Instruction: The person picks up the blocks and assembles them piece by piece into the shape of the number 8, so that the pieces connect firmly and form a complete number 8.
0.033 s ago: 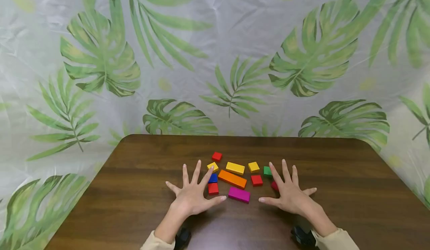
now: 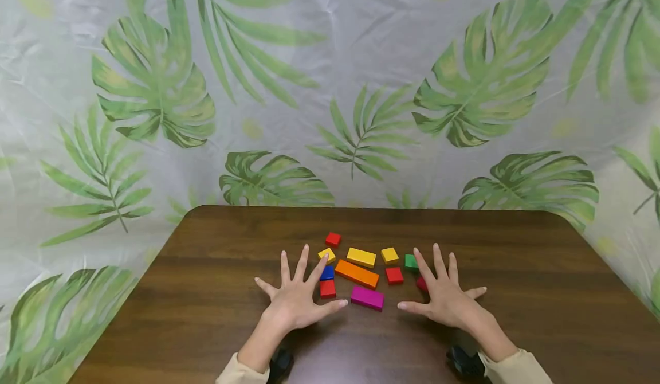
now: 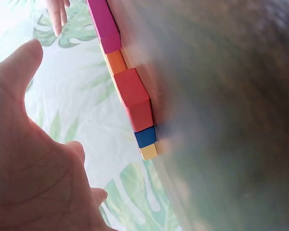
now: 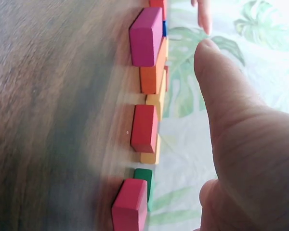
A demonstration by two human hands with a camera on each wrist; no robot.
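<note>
Fingers spread wide, my left hand [image 2: 293,305] is held above the table beside the left blocks: a red block [image 2: 327,289], a blue block [image 2: 327,273] and a small yellow block [image 2: 327,255]. My right hand [image 2: 451,304] is spread likewise at the right, near a green block [image 2: 411,263] and a crimson block [image 4: 129,204], both partly hidden by it in the head view. Between the hands lie a magenta block [image 2: 367,298], a long orange block [image 2: 357,274], a longer yellow block [image 2: 361,257], another red block [image 2: 394,275] and another small yellow block [image 2: 389,255]. Neither hand holds anything.
One more red block [image 2: 333,239] lies farthest back. The blocks sit on a dark brown wooden table [image 2: 216,258] with rounded far corners. Behind it hangs a pale cloth [image 2: 361,46] printed with green leaves.
</note>
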